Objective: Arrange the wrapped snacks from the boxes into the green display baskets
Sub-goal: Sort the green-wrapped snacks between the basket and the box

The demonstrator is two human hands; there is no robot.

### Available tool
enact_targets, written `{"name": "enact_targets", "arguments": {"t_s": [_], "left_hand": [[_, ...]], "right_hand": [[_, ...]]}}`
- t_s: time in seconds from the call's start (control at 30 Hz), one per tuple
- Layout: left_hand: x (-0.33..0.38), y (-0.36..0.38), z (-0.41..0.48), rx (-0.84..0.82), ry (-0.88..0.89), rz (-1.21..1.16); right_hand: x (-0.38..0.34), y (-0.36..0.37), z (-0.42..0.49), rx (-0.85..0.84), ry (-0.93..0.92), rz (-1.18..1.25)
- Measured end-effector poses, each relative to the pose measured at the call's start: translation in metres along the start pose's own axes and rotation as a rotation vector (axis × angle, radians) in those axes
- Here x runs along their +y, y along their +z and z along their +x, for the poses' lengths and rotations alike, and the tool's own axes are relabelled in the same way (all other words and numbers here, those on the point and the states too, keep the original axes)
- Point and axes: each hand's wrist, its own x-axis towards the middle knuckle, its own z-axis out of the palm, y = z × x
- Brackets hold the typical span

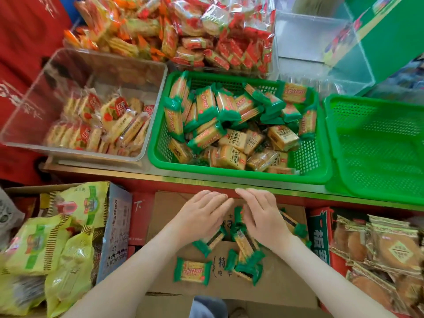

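Observation:
A green display basket (pixel 160 143) on the counter is partly filled with green-and-yellow wrapped snacks (pixel 227 125). A second green basket (pixel 376 143) to its right holds nothing. Below the counter edge, both hands reach into a cardboard box (pixel 270 281). My left hand (pixel 202 216) and my right hand (pixel 263 216) lie side by side, palms down, fingers straight, over a small heap of the same snacks (pixel 243 246). One snack (pixel 192 270) lies apart on the box flap. What the fingers touch underneath is hidden.
A clear bin (pixel 41 92) of red-wrapped snacks stands left of the basket, with heaps of red and orange packs (pixel 183 31) behind. Yellow bags (pixel 46 249) fill a box at lower left. Round cakes (pixel 390 253) fill a red box at lower right.

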Motion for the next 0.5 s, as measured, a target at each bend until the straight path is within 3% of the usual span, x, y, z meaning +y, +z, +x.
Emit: {"name": "enact_targets", "arguments": {"t_s": [0.1, 0.17, 0.33, 0.4, 0.5], "left_hand": [[-0.02, -0.018, 0.046, 0.209, -0.068, 0.118], [-0.041, -0.022, 0.072, 0.217, -0.219, 0.22], [-0.091, -0.03, 0.11, -0.18, -0.638, 0.243], [-0.103, -0.029, 0.118, -0.297, -0.687, 0.258], [-0.115, -0.024, 0.13, -0.347, -0.645, 0.292]], "right_hand": [[0.007, -0.018, 0.05, 0.148, -0.047, -0.046], [0.017, -0.024, 0.083, 0.177, 0.014, -0.094], [0.045, -0.035, 0.154, 0.092, 0.252, -0.318], [0.058, -0.039, 0.176, -0.036, 0.296, -0.427], [0.076, -0.037, 0.203, -0.227, 0.286, -0.523]]}}
